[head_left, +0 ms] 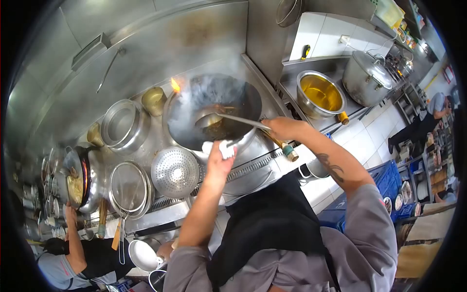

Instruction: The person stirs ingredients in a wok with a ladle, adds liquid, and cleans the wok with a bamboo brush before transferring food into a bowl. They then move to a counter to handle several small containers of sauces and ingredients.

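Observation:
A large dark wok (pixel 245 100) sits on the burner in front of me, with smoke rising from it and a flame at its far left rim. My left hand (pixel 220 163) is closed around a folded white cloth (pixel 227 149) at the wok's near rim; whatever the cloth covers there is hidden. My right hand (pixel 283 129) grips the handle of a metal ladle (pixel 241 120). The ladle's bowl is inside the wok, just above or touching some brown food (pixel 219 129) at the bottom. Smoke blurs the food.
Left of the wok are a perforated strainer (pixel 175 173), a mesh strainer (pixel 128 187) and stacked metal bowls (pixel 120 125). At right stand a bowl of yellow oil (pixel 321 95) and a lidded pot (pixel 367 80). A co-worker (pixel 95 258) works at another wok on the lower left.

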`<state>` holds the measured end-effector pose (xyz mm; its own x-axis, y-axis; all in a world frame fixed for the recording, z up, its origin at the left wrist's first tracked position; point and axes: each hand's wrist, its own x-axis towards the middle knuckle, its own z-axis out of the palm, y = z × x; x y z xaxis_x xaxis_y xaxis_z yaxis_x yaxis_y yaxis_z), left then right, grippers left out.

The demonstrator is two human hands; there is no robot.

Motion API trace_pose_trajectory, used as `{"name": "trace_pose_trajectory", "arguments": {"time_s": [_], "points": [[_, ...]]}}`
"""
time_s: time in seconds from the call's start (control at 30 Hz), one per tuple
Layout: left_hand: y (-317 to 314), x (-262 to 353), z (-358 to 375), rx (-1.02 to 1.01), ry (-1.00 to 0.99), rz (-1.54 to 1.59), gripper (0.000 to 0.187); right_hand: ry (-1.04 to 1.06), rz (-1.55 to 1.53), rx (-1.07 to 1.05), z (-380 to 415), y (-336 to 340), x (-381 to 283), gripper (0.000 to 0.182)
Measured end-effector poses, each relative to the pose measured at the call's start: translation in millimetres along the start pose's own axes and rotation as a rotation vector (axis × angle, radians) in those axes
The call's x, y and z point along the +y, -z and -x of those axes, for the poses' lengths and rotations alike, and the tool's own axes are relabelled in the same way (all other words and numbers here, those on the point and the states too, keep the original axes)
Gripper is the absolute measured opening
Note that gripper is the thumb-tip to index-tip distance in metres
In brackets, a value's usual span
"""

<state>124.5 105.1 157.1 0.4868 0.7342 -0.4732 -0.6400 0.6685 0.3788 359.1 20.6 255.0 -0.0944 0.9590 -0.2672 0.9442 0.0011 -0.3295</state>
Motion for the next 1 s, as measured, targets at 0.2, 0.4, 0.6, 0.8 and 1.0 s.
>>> {"name": "trace_pose_trajectory", "arguments": {"time_s": [0.2, 0.4, 0.6, 0.8, 1.0], "points": [[82.6, -56.5, 32.8, 0.007, 0.024, -0.11, 0.009, 0.108, 0.313, 0.322, 11.2, -4.0, -2.8, 0.045], [54.5, 7.8, -47.8, 0.03, -0.016, -0.062, 0.005, 0.12, 0.302, 0.391, 31.7, 3.0, -15.1, 0.037], [52.3, 10.5, -83.5, 0.058, 0.028, -0.083, 0.009, 0.007, 0.307, 0.341, 17.3, -28.5, 37.1, 0.045], [51.3, 17.0, -81.6, 0.137, 0.06, -0.133, 0.008, 0.024, 0.085, 0.513, 12.1, -61.5, 73.7, 0.051], [41.7, -4.0, -17.7, 0.177, -0.01, -0.061, 0.005, 0.139, -0.364, 0.753, 48.5, -108.8, 77.0, 0.048]]}}
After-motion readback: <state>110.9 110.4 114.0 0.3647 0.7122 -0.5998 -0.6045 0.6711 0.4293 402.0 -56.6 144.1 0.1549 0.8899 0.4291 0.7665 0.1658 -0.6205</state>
